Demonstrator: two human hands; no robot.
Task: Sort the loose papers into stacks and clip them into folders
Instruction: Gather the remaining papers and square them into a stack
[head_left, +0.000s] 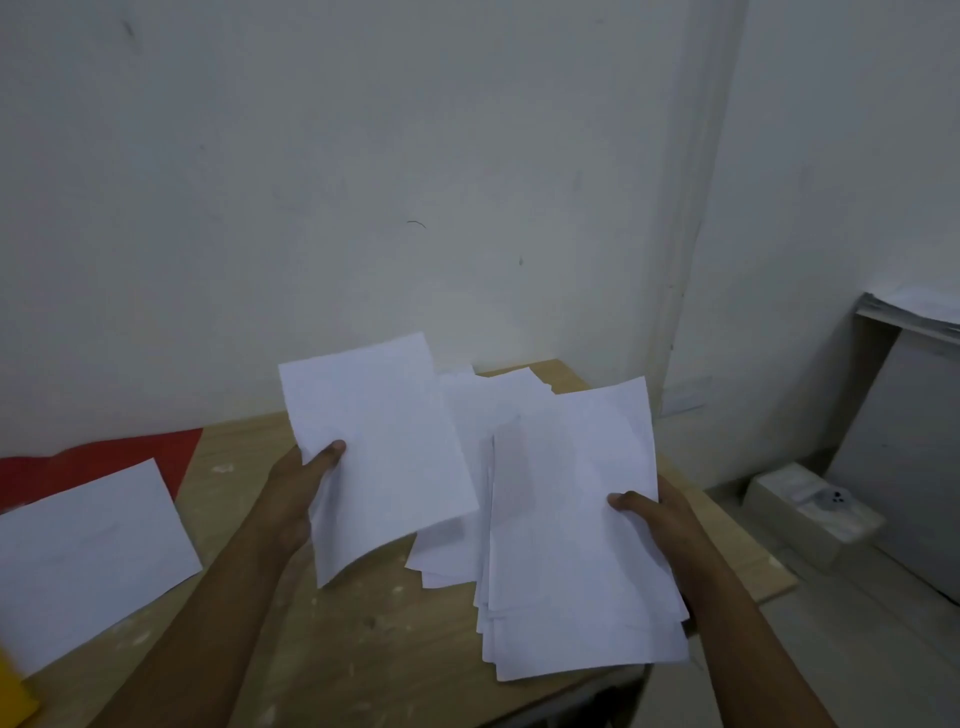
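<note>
Two hands busy, both holding paper above a wooden surface (363, 623) set against the wall.

Biggest item: the loose stack (582, 545) on the right side, fanned and uneven, bottom edges staggered. Right hand (660, 519) grips it at its right edge, thumb on top, fingers hidden underneath. More loose papers (467, 410) lie behind and under it on the surface, overlapping.

Next: a white sheet (88, 556) flat at the left, partly over a red folder (104, 457). Looks like the start of a sorted pile, that's my read. Yellow corner (13, 691) at the bottom left edge, can't tell what it is.

Then the single sheet (379, 452), lifted clear, long axis running away from the person and tilted slightly left, lower edge curling. Left hand (306, 483) pinches it at its left edge, thumb on the face.

Key relation: the flat sheet and red folder lie to the left of the left hand's grip, the same side that hand is on, well apart from the right hand. So the left hand is the nearer one for dropping it there. Likely risk: the floppy lower corner folding under on landing.

No clips visible. Sorting looks early.
</note>
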